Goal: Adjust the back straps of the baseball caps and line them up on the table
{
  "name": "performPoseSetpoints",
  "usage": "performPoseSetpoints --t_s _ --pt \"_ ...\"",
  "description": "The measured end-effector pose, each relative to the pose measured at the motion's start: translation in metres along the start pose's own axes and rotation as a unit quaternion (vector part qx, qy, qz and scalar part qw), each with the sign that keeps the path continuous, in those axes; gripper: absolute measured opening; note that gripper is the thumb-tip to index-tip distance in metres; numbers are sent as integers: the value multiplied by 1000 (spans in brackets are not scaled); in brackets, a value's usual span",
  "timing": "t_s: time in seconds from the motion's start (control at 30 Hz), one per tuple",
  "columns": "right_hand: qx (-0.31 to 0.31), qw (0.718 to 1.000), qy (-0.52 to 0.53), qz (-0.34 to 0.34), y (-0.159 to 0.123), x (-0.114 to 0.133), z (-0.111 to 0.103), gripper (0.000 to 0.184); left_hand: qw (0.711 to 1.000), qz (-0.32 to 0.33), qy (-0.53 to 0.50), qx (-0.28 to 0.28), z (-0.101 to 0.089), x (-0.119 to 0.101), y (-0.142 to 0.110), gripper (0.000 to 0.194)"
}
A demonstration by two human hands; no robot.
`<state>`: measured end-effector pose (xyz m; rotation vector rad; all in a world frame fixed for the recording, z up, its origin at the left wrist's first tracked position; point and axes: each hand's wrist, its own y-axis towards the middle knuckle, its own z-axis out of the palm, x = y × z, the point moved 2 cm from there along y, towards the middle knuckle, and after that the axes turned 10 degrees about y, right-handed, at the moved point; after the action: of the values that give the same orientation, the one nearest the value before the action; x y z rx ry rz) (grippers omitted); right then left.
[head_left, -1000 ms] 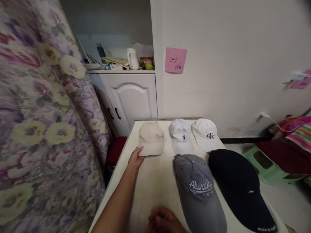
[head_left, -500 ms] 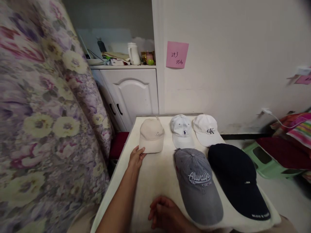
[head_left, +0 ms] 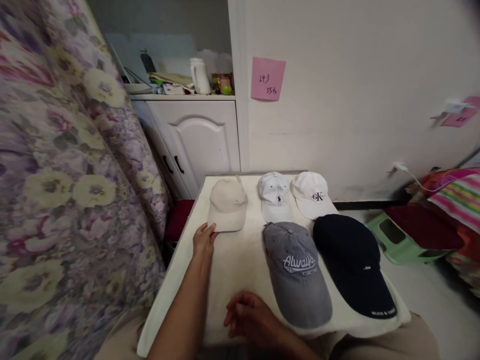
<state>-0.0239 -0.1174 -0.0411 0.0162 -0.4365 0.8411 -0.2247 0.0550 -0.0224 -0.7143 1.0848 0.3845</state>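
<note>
My left hand [head_left: 203, 240] pinches the brim of a beige baseball cap [head_left: 228, 200] at its left front corner. The cap lies on the far left of the table, brim toward me. Over the table's near edge, my right hand [head_left: 249, 315] is loosely curled with its fingers apart and holds nothing. To its right is a grey cap [head_left: 296, 270] with "Always" lettering. Beside that lies a dark navy cap [head_left: 352, 265]. Behind them are a pale cap [head_left: 275, 195] with a small rider logo and a white cap [head_left: 312, 192] with "CK" letters.
The caps rest on a cream-covered table [head_left: 236, 270]. A floral curtain [head_left: 82, 190] hangs at left, with a white cabinet [head_left: 204, 140] and wall behind. A green stool [head_left: 393, 240] with a dark red top stands at right.
The head view has shifted slightly, so the table and caps appear a little higher and further left. My left hand remains on the beige cap's brim; my right hand stays empty.
</note>
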Motion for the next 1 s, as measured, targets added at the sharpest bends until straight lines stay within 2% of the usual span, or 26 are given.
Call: performPoseSetpoints --t_s 0.2,0.57,0.77,0.9,1.0 --pt "9 1000 -4 -1 -2 2 1 38 1000 7 20 -11 -7 0 -9 16" --pt "27 999 -24 2 -3 0 -8 42 994 63 61 -61 -5 6 -23 19" --pt "22 998 -58 -3 -5 0 -10 46 990 84 94 -64 -6 8 -25 19" --pt "7 990 -141 -15 -19 7 -8 45 988 93 105 -59 -6 8 -30 18" --pt "-7 982 -187 -20 -42 17 -10 40 988 95 112 -53 -4 7 -35 17"
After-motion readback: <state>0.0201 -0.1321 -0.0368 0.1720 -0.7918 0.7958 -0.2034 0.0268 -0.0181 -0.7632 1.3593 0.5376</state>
